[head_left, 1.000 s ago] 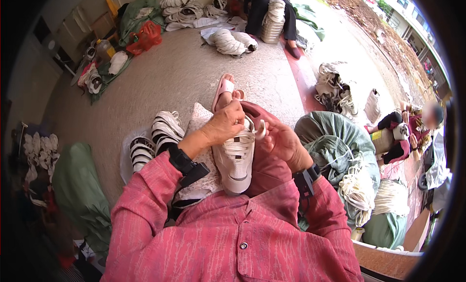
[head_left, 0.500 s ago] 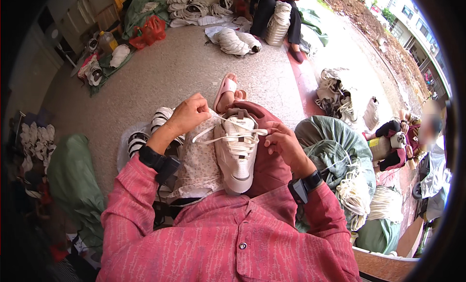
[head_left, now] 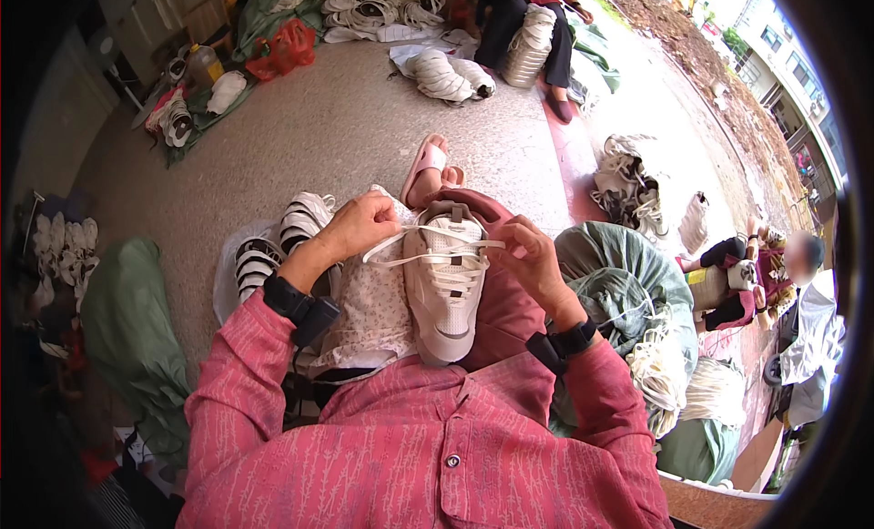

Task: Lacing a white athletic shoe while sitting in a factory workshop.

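Observation:
A white sneaker (head_left: 444, 315) with a grey toe edge rests on my lap, its toe toward me. White shoelace (head_left: 443, 255) runs in crossing rows over its tongue, and a loose loop hangs off the left side. At the upper left of the shoe, my left hand (head_left: 362, 227) is closed in a pinch on the lace. On the other side my right hand (head_left: 531, 259) pinches a stretch of the same lace with thumb and forefinger. Under the shoe, a flower-patterned cloth (head_left: 369, 301) covers my left thigh.
Striped white-and-black shoe uppers (head_left: 305, 218) lie left of my lap. To the right, a green sack (head_left: 624, 274) stands beside bundles of white laces (head_left: 657, 370). Another green sack (head_left: 137, 320) is at far left. Two people sit working, one ahead and one at right.
My left hand has come slightly down, and my right hand has risen a little with its fingers drawn closer together. Both keep hold of the lace; the sneaker stays on my lap.

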